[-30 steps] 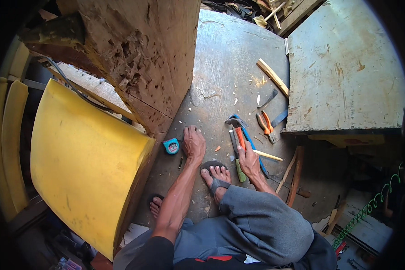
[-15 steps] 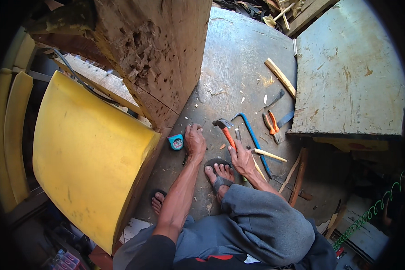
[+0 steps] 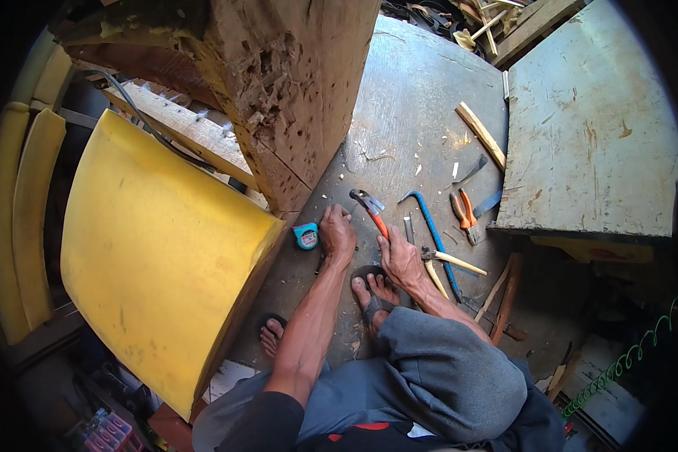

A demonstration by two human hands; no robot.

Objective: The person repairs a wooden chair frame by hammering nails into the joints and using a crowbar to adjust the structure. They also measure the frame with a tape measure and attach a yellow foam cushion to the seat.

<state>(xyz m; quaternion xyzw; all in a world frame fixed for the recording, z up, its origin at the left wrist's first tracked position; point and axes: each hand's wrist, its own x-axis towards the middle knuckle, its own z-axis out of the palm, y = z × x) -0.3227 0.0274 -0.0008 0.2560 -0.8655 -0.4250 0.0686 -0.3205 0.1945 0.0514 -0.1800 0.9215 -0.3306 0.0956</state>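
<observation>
My right hand grips the orange handle of a claw hammer, its metal head just right of my left hand's fingertips. My left hand is closed in a pinch low over the dark work surface; what is between its fingertips is too small to make out. Touching or close beside that hand sits a teal tape measure. Right of the hammer lie a chisel-like metal tool, a blue pry bar and a tool with pale yellow handles.
Orange-handled pliers and a wood strip lie farther right, near a worn grey box-like panel. At left stand a pitted wooden block and a yellow foam pad. My sandalled feet rest on the dark surface.
The hammer head has moved left, closer to my left hand, and its claw has turned. My left hand keeps its pinch. The whole view has shifted slightly.
</observation>
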